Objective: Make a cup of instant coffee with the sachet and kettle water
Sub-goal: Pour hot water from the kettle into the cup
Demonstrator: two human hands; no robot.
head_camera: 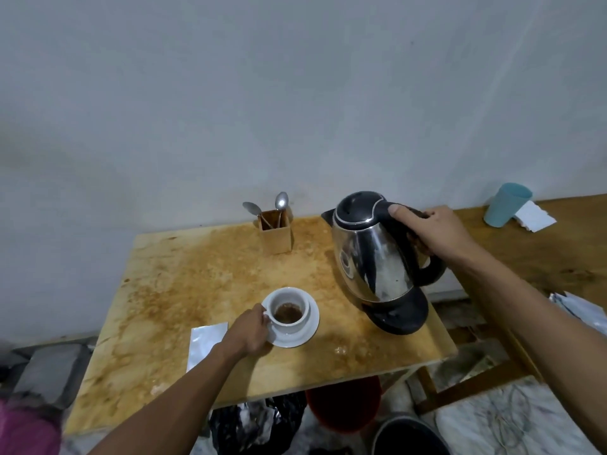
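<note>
A white cup (290, 326) with brown coffee powder at its bottom stands on a white saucer (310, 333) near the middle of the stained wooden table (184, 280). My left hand (249, 333) grips the cup's handle on its left side. A steel kettle (371, 257) with a black lid sits tilted on its black base (402, 315) to the right. My right hand (433, 233) is wrapped around the kettle's black handle. A silver sachet (205, 343) lies flat on the table, just left of my left wrist.
A small wooden box (276, 236) holding two spoons stands at the table's back edge by the wall. A blue cup (505, 205) and white paper lie on a second table at right. Bags, a red bucket (343, 408) and a dark bucket sit on the floor below.
</note>
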